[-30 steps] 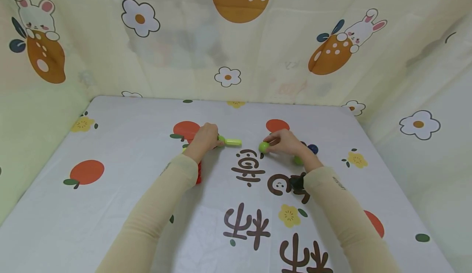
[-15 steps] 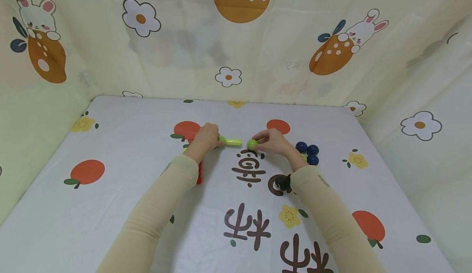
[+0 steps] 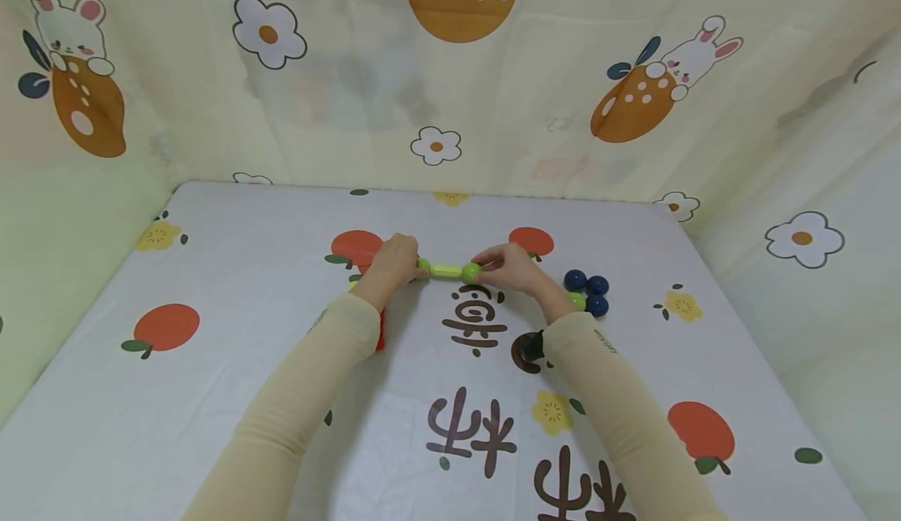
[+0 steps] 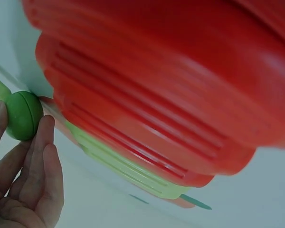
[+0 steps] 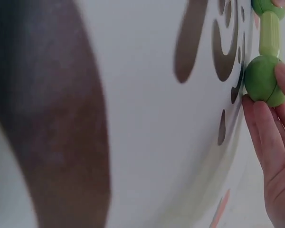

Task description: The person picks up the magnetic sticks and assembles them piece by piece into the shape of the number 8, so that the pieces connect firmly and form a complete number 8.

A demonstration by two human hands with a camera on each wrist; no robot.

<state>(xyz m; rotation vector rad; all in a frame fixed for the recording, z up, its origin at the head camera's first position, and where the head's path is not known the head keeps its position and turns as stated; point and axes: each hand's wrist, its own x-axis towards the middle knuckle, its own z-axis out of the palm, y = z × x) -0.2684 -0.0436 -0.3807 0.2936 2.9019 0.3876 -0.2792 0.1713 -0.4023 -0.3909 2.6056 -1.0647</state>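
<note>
On the surface (image 3: 246, 271): rod (image 3: 446, 271) is lying between left ball (image 4: 23, 115) and right ball (image 5: 261, 80), touching both
Left hand (image 3: 394, 261): pinching left ball
Right hand (image 3: 511, 267): pinching right ball
Right: blue balls (image 3: 596, 287) sitting together

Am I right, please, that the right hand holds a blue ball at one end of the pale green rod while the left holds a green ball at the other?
Not quite: the ball in the right hand is green, not blue, as the right wrist view shows; the rest of your statement stands.
</note>
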